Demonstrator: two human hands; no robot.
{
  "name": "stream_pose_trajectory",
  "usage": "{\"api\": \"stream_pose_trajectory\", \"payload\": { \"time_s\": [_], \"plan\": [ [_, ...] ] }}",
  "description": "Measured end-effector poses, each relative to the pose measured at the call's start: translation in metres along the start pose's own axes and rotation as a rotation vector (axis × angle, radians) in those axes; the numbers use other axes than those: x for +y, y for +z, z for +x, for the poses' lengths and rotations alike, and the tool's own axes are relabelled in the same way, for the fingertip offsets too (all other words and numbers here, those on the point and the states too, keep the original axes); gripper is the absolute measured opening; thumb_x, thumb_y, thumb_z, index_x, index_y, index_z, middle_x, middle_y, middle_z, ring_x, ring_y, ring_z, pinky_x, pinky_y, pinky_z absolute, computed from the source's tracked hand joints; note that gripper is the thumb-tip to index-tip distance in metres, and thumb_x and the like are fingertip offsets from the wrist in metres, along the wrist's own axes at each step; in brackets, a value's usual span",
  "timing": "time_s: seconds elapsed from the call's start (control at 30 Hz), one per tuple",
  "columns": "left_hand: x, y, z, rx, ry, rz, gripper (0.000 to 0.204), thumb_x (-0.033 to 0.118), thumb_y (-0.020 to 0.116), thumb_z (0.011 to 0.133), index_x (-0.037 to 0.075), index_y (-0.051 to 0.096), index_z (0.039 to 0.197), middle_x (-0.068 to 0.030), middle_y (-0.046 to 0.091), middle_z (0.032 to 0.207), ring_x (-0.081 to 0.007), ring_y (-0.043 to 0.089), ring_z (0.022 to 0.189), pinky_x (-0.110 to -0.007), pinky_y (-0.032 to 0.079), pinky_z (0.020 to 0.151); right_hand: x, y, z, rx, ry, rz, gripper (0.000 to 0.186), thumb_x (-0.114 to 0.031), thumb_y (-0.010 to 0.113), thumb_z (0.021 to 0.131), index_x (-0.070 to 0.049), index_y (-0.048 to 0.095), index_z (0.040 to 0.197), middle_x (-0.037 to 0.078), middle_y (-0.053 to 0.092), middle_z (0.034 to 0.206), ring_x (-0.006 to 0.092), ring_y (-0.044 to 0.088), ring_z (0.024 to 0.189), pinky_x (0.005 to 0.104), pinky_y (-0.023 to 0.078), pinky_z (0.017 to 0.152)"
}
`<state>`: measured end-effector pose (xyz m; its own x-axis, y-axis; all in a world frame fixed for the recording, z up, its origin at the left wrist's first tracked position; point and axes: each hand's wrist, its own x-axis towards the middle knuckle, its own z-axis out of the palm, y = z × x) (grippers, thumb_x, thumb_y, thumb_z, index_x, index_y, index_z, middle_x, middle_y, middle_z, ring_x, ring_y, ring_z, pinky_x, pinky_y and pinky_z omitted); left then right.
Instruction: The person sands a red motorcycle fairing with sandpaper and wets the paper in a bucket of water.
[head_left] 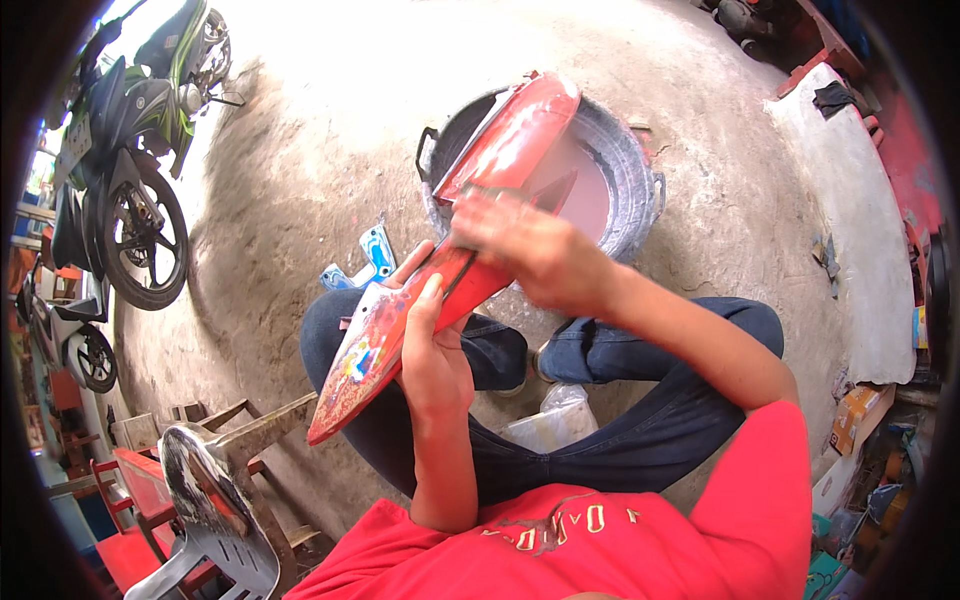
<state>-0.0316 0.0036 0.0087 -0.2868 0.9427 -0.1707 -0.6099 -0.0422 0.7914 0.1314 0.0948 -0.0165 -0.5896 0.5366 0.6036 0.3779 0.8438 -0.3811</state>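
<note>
A long red motorcycle body panel [480, 285] slants from over my left knee to above the tub, its near end scuffed and patched with several colours. My left hand [437, 360] grips it from below and the side, thumb on top. Blurred by motion, my right hand [530, 240] presses its curled fingers on the panel's middle. A dark thin sheet [495, 192] shows at those fingers; its kind is hard to make out. Another red panel [535, 125] rests across the grey tub [630, 225], which holds cloudy pinkish water.
A blue and white plastic part [375, 255] lies on the concrete floor left of the tub. Between my legs is a white container [555, 425]. Motorcycles [145, 230] stand at the left, with a worn chair [225, 510] nearer. A cardboard box [860, 415] sits at the right.
</note>
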Motion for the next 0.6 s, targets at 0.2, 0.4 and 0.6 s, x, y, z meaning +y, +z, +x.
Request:
{"api": "stream_pose_trajectory", "payload": {
  "time_s": [0.2, 0.4, 0.6],
  "plan": [
    [0.001, 0.006, -0.001, -0.026, -0.019, 0.015, 0.049, 0.009, 0.051, 0.1, -0.009, 0.042, 0.146, -0.0277, 0.061, 0.136, -0.0332, 0.068, 0.121, -0.045, 0.058, 0.103, 0.07, -0.014, -0.009, -0.034, 0.332, -0.089, 0.048, 0.003, 0.059, 0.091, -0.004, 0.063, 0.138, 0.021, 0.066, 0.136, 0.0338, 0.06, 0.134, 0.0441, 0.049, 0.114],
    [0.0, 0.004, -0.002, -0.013, -0.015, 0.002, 0.048, 0.007, 0.051, 0.1, -0.01, 0.043, 0.144, -0.0281, 0.062, 0.135, -0.0334, 0.068, 0.12, -0.045, 0.059, 0.102, 0.035, -0.007, -0.007, 0.021, 0.016, -0.019, 0.041, -0.006, 0.064, 0.091, -0.003, 0.066, 0.132, 0.019, 0.068, 0.134, 0.0319, 0.062, 0.132, 0.0435, 0.049, 0.113],
    [0.003, 0.006, -0.002, 0.036, 0.002, 0.04, 0.048, 0.008, 0.05, 0.099, -0.01, 0.043, 0.143, -0.0282, 0.062, 0.134, -0.0329, 0.069, 0.119, -0.044, 0.06, 0.101, 0.031, 0.005, -0.004, 0.077, 0.059, -0.093, 0.04, -0.002, 0.059, 0.091, -0.001, 0.066, 0.131, 0.019, 0.069, 0.131, 0.0334, 0.064, 0.128, 0.0446, 0.05, 0.113]
  ]
}}
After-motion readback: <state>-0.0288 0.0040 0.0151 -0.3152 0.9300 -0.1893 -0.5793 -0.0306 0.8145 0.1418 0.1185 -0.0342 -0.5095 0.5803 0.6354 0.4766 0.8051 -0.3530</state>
